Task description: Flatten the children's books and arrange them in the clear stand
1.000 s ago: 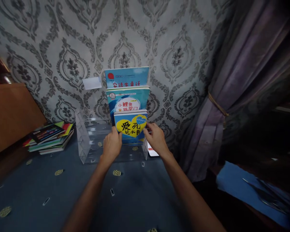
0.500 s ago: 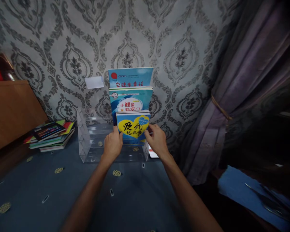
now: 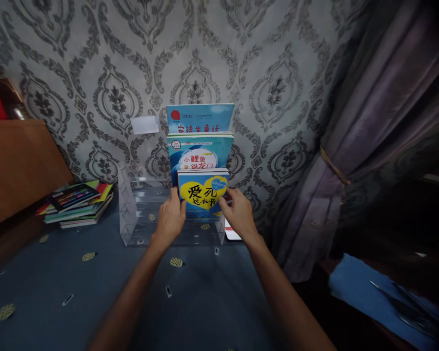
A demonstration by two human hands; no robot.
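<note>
A small blue book with a yellow heart (image 3: 202,194) on its cover stands at the front of a clear acrylic rack (image 3: 129,209). Its top edge shows more than one layer, so other thin books may be behind it. My left hand (image 3: 171,214) grips its left edge, and my right hand (image 3: 237,209) pinches the right edge, thumb on the cover. Behind it, on higher tiers, rise a teal book (image 3: 225,146) and a taller light-blue book (image 3: 205,111). My hands and the books hide part of the rack.
A pile of books (image 3: 78,207) lies left of the rack, beside a brown wooden box (image 3: 18,165). A phone-like object (image 3: 232,231) shows behind the rack's right end. Right are a gathered curtain (image 3: 314,214) and scissors (image 3: 409,312) on blue cloth (image 3: 362,287). A patterned dark cloth (image 3: 205,302) covers the table.
The view has shifted very slightly. Both hands keep their hold on the heart book's sides, and its place in the rack looks almost the same.
</note>
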